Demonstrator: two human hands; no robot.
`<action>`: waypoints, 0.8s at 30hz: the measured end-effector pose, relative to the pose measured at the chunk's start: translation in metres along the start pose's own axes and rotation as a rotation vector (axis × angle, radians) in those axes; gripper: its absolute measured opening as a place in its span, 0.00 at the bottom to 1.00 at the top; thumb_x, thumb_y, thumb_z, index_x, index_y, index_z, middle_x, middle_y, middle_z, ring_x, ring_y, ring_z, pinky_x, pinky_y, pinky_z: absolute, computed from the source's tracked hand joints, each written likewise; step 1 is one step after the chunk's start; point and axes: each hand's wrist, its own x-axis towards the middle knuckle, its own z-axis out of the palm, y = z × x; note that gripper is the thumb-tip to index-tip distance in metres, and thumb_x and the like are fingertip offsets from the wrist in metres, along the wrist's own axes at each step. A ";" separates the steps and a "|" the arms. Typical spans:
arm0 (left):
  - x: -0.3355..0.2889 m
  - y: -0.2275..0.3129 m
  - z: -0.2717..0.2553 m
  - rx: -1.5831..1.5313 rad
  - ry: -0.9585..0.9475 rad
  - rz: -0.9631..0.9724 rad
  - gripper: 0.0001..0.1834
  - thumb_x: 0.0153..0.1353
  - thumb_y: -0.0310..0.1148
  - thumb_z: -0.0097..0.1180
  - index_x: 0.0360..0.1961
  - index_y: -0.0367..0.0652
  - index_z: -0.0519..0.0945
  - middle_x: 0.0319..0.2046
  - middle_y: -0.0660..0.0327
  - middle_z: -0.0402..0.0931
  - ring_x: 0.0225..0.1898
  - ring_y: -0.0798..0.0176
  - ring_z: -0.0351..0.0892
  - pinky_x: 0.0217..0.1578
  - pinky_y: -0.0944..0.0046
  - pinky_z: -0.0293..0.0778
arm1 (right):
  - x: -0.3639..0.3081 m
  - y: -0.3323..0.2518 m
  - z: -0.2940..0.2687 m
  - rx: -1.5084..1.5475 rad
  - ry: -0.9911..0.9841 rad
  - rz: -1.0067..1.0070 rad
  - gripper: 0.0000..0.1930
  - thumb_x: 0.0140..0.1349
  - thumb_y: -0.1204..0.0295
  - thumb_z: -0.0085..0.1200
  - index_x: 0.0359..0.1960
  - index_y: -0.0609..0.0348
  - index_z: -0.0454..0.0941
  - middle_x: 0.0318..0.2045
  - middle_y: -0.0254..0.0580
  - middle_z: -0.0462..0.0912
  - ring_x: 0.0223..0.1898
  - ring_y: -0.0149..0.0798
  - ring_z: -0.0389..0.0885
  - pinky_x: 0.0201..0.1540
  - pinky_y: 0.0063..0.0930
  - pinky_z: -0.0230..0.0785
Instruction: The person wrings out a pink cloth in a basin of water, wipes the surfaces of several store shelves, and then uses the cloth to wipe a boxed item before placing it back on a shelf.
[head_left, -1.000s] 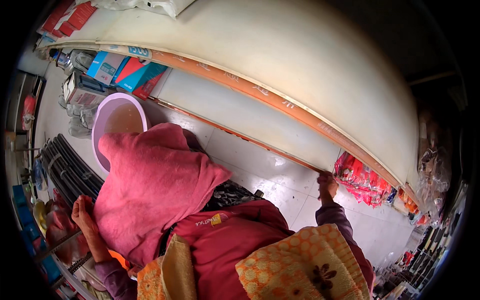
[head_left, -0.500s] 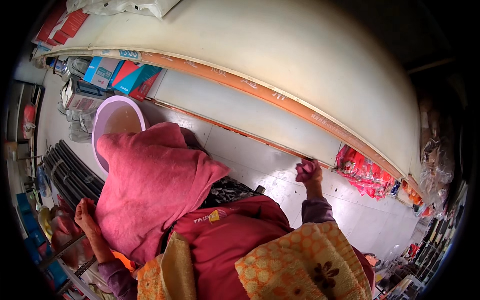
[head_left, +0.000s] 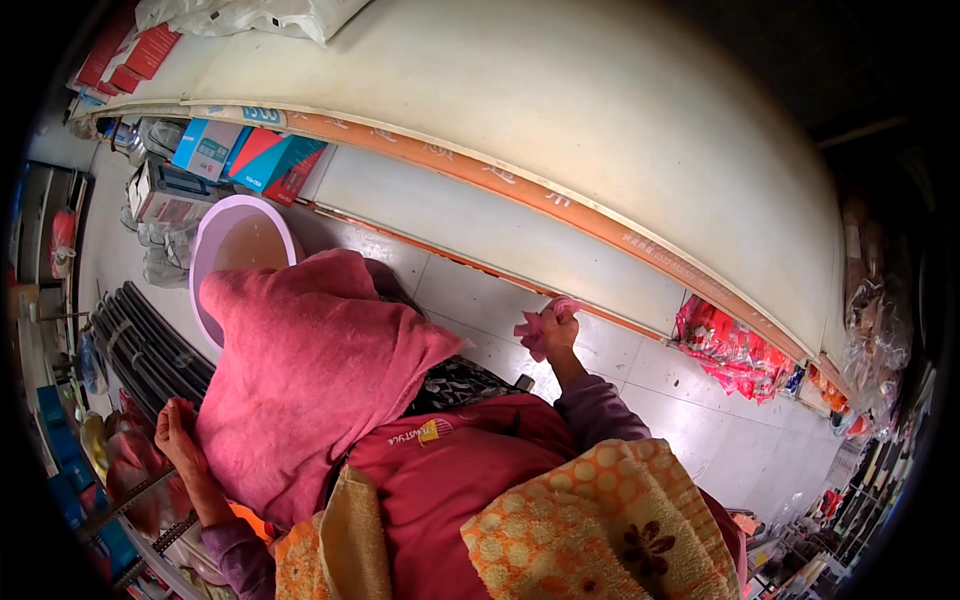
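Holding a pink rag (head_left: 532, 334) in a closed grip, the right hand (head_left: 560, 328) is found well to the right of the lilac bucket (head_left: 207, 250), which serves as reference point. Fingers of that hand are clamped on the rag, part of which hangs loose on the side facing the bucket. Hand and rag are at the orange edge of the lower shelf (head_left: 480, 235), which runs off to the right from behind the bucket; firm contact with the edge cannot be confirmed. The left hand (head_left: 178, 435) is below the bucket, beside a large pink towel (head_left: 300, 370); its fingers are curled, but whether its grip contains anything cannot be determined. The towel lies over the person's lap, its upper part overlapping the near side of the bucket. Brownish liquid (head_left: 255, 248) is noted inside the bucket. Black hose (head_left: 140, 340) lies to the lower left of the bucket. A blue and red box (head_left: 270, 163) is just above the bucket. Red packets (head_left: 730, 345) in clear plastic are recorded far to the right of the bucket, beyond the right hand.
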 end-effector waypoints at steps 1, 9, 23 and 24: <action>0.000 0.000 0.000 0.004 0.005 -0.001 0.08 0.62 0.34 0.57 0.30 0.41 0.79 0.26 0.66 0.78 0.28 0.73 0.76 0.32 0.75 0.72 | -0.004 -0.011 -0.002 -0.148 -0.058 0.056 0.15 0.54 0.66 0.53 0.40 0.61 0.74 0.29 0.47 0.82 0.31 0.42 0.81 0.33 0.34 0.73; -0.006 0.005 0.007 0.034 0.011 0.013 0.08 0.62 0.33 0.57 0.29 0.40 0.79 0.25 0.66 0.77 0.28 0.74 0.75 0.33 0.75 0.71 | -0.021 -0.069 -0.030 -1.061 -0.255 -0.174 0.31 0.50 0.63 0.52 0.59 0.53 0.61 0.50 0.52 0.75 0.48 0.53 0.75 0.45 0.50 0.71; -0.009 0.007 -0.001 0.084 -0.028 0.027 0.11 0.63 0.34 0.55 0.27 0.39 0.79 0.23 0.66 0.76 0.24 0.75 0.70 0.28 0.75 0.66 | 0.003 -0.049 -0.173 -1.139 -0.014 0.236 0.20 0.53 0.67 0.53 0.50 0.36 0.76 0.38 0.47 0.83 0.48 0.49 0.79 0.49 0.46 0.67; -0.008 0.006 0.000 0.078 -0.029 0.026 0.11 0.63 0.34 0.56 0.27 0.39 0.79 0.23 0.66 0.76 0.24 0.75 0.70 0.28 0.75 0.66 | 0.003 -0.049 -0.180 -1.092 0.006 0.222 0.12 0.57 0.64 0.51 0.42 0.41 0.80 0.29 0.45 0.84 0.37 0.44 0.84 0.41 0.38 0.72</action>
